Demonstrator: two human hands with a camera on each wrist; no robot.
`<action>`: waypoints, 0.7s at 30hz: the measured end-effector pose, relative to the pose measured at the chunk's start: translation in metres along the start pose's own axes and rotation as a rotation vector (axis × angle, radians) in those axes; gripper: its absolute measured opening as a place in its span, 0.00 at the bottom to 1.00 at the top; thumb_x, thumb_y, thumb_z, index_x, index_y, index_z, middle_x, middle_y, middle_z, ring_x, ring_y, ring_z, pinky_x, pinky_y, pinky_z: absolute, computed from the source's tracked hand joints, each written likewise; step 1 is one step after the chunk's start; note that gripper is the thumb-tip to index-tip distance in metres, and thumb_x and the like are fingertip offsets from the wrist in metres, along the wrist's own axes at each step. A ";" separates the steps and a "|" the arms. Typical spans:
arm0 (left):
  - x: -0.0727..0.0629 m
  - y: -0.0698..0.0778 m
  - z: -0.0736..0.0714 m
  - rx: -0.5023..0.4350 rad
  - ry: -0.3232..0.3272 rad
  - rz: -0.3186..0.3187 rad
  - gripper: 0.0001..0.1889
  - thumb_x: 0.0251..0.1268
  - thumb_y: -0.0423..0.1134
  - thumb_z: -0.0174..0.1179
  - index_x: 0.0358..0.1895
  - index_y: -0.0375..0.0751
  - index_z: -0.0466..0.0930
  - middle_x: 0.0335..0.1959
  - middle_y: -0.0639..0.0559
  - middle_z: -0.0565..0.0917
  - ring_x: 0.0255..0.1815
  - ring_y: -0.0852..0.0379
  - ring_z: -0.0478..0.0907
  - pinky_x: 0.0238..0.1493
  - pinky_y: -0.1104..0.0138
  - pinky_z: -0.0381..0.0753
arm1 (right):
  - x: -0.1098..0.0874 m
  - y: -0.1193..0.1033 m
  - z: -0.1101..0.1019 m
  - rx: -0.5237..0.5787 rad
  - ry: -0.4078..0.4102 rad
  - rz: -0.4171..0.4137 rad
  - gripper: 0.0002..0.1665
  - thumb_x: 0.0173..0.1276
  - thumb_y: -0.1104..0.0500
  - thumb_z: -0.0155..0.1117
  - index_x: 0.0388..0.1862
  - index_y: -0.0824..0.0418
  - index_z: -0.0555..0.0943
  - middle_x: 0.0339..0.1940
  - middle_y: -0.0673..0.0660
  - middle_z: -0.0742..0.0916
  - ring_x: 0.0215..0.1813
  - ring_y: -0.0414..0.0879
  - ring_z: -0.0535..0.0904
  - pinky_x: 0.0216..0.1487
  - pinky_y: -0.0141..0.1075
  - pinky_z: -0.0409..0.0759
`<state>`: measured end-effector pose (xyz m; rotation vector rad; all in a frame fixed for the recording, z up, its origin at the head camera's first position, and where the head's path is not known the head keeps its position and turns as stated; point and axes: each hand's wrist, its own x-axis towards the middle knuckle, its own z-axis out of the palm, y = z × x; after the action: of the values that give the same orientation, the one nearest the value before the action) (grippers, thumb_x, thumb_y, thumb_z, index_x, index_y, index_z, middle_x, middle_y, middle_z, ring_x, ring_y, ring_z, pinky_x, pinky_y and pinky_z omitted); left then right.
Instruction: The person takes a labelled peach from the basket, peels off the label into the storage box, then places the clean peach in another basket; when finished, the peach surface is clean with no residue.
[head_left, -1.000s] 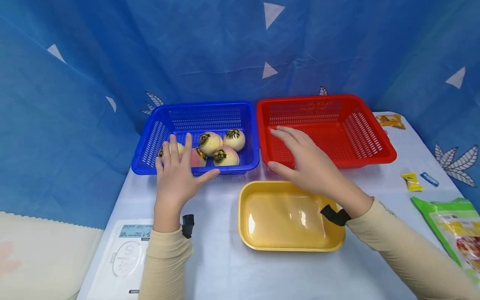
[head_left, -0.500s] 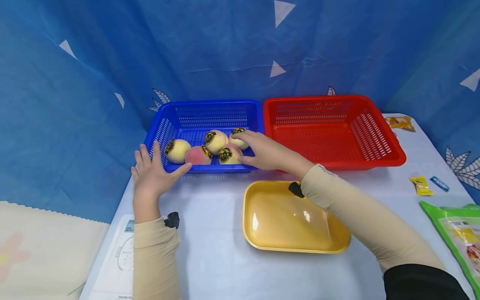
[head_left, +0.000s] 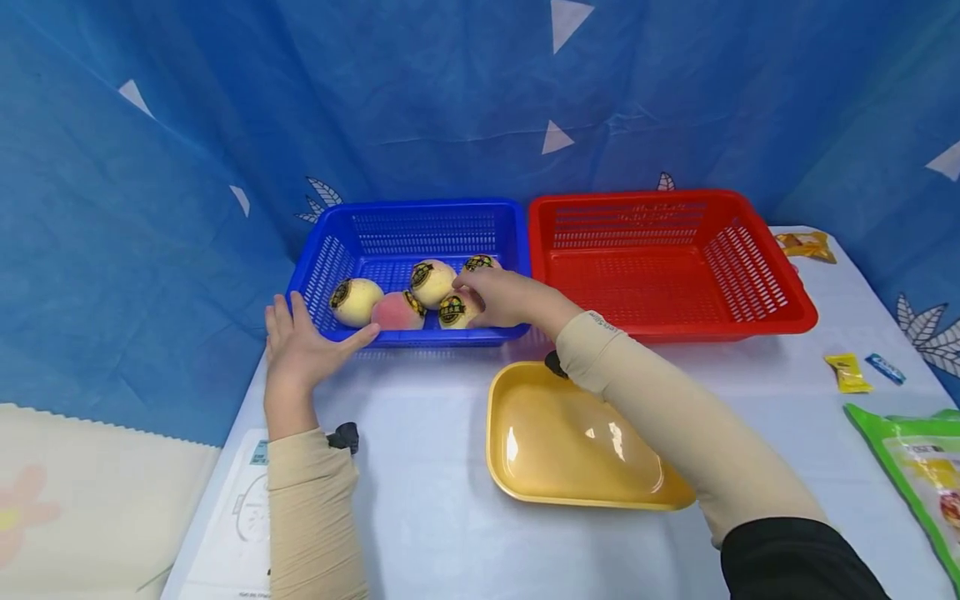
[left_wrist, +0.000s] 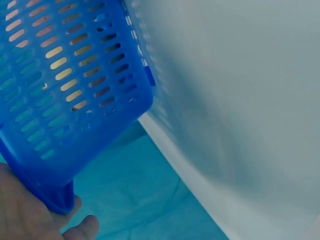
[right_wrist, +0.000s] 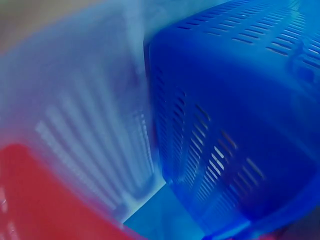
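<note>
The right hand (head_left: pixel 501 297) is now curling down around a peach (head_left: pixel 457 310) in the blue basket (head_left: pixel 420 337), so keep the spread left hand (head_left: pixel 300 350) bracing the front rim and lift straight up.

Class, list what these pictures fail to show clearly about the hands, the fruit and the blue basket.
- Head view: right hand covers the fruit it reaches; grip unclear.
- Right wrist view: blurred blue basket; no hand or fruit.
- Left wrist view: left hand cut off by the edge.
- Fruit labels: too small.
</note>
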<state>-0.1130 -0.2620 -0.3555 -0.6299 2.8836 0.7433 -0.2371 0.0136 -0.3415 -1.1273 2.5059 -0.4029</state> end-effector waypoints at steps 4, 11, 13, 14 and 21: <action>0.001 0.000 0.001 -0.008 0.000 0.000 0.76 0.43 0.83 0.57 0.77 0.40 0.17 0.79 0.36 0.19 0.79 0.33 0.19 0.75 0.33 0.35 | 0.004 -0.002 0.002 -0.039 -0.005 0.019 0.38 0.65 0.50 0.71 0.71 0.57 0.71 0.67 0.58 0.78 0.69 0.52 0.72 0.73 0.45 0.71; 0.002 -0.001 0.002 -0.021 0.000 -0.007 0.76 0.42 0.83 0.58 0.77 0.41 0.17 0.79 0.36 0.21 0.79 0.33 0.18 0.75 0.32 0.35 | 0.012 -0.008 0.008 -0.111 0.020 0.034 0.35 0.65 0.42 0.69 0.66 0.58 0.75 0.54 0.56 0.84 0.62 0.52 0.75 0.69 0.45 0.73; 0.002 -0.002 0.002 -0.019 -0.001 -0.007 0.76 0.42 0.83 0.58 0.77 0.41 0.17 0.79 0.36 0.21 0.79 0.33 0.18 0.75 0.32 0.35 | 0.014 -0.010 0.010 -0.126 0.028 0.040 0.35 0.66 0.40 0.67 0.64 0.58 0.76 0.50 0.56 0.85 0.62 0.52 0.74 0.69 0.46 0.73; 0.002 -0.003 0.002 -0.019 -0.002 -0.006 0.76 0.42 0.83 0.58 0.77 0.41 0.16 0.79 0.36 0.21 0.79 0.33 0.18 0.75 0.32 0.35 | 0.015 -0.011 0.010 -0.132 0.030 0.049 0.35 0.66 0.39 0.67 0.64 0.58 0.76 0.51 0.56 0.85 0.63 0.53 0.73 0.71 0.47 0.71; 0.003 -0.003 0.002 -0.028 -0.001 0.003 0.76 0.43 0.83 0.58 0.77 0.41 0.17 0.79 0.36 0.21 0.79 0.34 0.17 0.75 0.32 0.35 | 0.015 -0.012 0.011 -0.140 0.028 0.101 0.36 0.65 0.40 0.68 0.65 0.58 0.76 0.55 0.58 0.85 0.64 0.56 0.75 0.70 0.48 0.73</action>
<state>-0.1140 -0.2648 -0.3594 -0.6284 2.8785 0.7850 -0.2337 -0.0067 -0.3492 -1.0458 2.6380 -0.2200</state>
